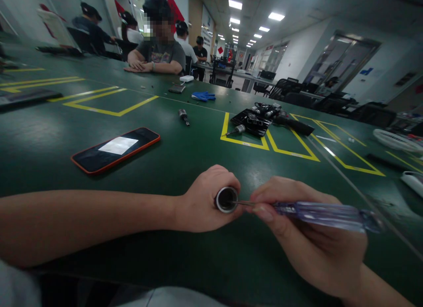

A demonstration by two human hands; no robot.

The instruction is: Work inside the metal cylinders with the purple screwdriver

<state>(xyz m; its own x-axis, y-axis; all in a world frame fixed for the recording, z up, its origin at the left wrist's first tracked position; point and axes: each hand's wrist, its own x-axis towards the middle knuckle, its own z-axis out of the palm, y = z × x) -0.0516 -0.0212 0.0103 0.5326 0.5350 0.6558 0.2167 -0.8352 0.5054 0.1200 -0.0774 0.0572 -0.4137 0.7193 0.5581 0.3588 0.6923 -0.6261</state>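
Around my work, the table (178, 166) holds a fair scatter. A phone (115, 147) lies face up beyond my left forearm, a white patch bright on its dark screen. Further out sits a small metal fitting (183, 116) with a narrow end; a similar fitting (236, 130) lies to the right, beside a heap of glossy black parts (256, 120). Behind them are a blue glove (203, 96), a dark flat item (176, 88) and a small white box (187, 78). A person (161, 58) sits across from me, forearms on the table and one hand laid over the other.

My left hand (208, 201) is wrapped around a metal tube (226, 196), its open mouth turned toward me. My fingers stand in the way of the rest of it, so only the rim and a little of the inside show. My right hand (313, 232) grips a screwdriver (325, 213), fingertips pinching near the shaft, which reaches over the rim into the mouth (how deep, I can't tell).

The tube's rim is round, pale and smooth, the hollow dark. The screwdriver's handle is clear, violet-tinted and ridged lengthwise; its shaft is thin metal. The phone has rounded corners and an orange edge. Flat yellow tape (139, 106) makes angular outlines on the dark green tabletop.
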